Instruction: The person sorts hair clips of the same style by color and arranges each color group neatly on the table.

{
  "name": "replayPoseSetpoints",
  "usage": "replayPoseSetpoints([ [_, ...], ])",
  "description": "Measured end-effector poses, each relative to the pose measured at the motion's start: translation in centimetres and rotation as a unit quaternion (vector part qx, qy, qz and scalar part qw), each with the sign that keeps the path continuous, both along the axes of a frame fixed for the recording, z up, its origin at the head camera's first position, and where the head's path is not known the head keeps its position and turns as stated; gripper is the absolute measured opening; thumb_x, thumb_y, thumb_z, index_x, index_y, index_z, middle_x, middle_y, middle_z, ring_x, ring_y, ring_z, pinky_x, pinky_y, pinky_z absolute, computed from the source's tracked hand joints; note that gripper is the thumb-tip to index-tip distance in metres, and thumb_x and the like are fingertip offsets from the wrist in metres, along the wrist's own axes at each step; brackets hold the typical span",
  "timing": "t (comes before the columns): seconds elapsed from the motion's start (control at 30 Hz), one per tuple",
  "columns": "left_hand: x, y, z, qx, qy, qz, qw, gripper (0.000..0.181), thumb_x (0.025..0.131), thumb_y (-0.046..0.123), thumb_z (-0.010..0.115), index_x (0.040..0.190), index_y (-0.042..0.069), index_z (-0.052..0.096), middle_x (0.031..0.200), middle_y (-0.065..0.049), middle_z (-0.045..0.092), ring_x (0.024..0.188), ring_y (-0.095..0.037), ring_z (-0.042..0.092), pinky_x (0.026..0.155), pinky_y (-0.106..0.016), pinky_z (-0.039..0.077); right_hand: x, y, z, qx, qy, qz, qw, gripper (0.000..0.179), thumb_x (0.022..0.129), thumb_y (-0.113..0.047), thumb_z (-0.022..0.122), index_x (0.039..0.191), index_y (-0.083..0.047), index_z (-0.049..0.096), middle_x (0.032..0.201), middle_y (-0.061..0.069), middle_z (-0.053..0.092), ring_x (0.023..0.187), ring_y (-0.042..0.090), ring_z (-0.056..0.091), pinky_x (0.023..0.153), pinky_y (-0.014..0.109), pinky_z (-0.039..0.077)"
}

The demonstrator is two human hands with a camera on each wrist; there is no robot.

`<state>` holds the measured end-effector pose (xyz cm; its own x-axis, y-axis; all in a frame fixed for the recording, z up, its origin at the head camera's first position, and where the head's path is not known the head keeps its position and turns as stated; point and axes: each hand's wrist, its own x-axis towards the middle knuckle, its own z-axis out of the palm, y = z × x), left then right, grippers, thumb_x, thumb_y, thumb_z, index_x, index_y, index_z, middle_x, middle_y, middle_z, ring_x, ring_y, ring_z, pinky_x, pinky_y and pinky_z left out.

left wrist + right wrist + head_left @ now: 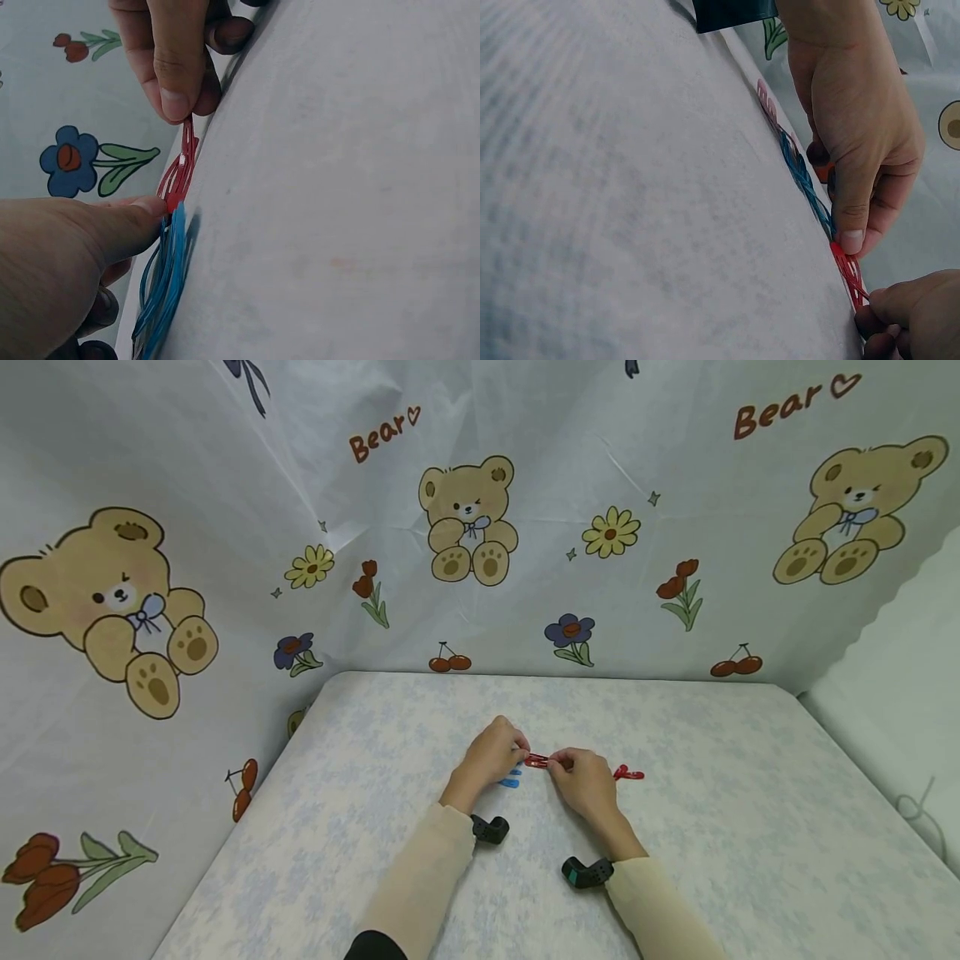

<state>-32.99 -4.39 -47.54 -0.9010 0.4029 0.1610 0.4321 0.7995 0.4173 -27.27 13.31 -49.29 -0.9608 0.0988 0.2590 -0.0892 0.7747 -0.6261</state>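
Red snap hair clips (536, 761) lie between the two hands. My left hand (491, 753) pinches their left end, thumb against fingers. At their other end, the thumb and fingers of my right hand (583, 778) pinch the red clips. Blue hair clips (510, 778) are beside the left hand, partly hidden by it. In the left wrist view the blue clips (163, 277) overlap in a row and reach the red clips (178, 169); whether they are joined I cannot tell.
More red hair clips (628, 773) lie on the table just right of the right hand. Pink clips (766, 101) show beyond the blue ones in the right wrist view. The pale patterned tabletop (360, 793) ends at a bear-print curtain (525, 610) behind.
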Motion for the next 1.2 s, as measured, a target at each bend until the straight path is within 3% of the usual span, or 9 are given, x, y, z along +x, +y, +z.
replayPoseSetpoints([
  [0.6, -0.04, 0.22, -0.28, 0.008, 0.009, 0.014, 0.9998, 0.011, 0.094, 0.027, 0.072, 0.09, 0.022, 0.081, 0.1, 0.003, 0.063, 0.087, -0.008, 0.057, 0.076, -0.026, 0.049, -0.29, -0.04, -0.49, 0.002, 0.072, 0.01, 0.9973, 0.008, 0.087, -0.017, 0.078, 0.087, -0.01, 0.081, 0.077, 0.004, 0.077, 0.065, 0.015, 0.067, 0.056, 0.028, 0.048],
  [1.2, -0.3, 0.17, -0.23, 0.036, -0.003, 0.016, 0.9992, 0.01, 0.092, 0.027, 0.074, 0.087, 0.021, 0.081, 0.091, 0.005, 0.068, 0.074, -0.005, 0.057, 0.068, -0.023, 0.047, -0.09, -0.09, -0.33, 0.003, 0.078, 0.019, 0.9967, 0.009, 0.087, -0.014, 0.079, 0.091, -0.007, 0.082, 0.084, 0.01, 0.078, 0.069, 0.018, 0.071, 0.055, 0.029, 0.052],
])
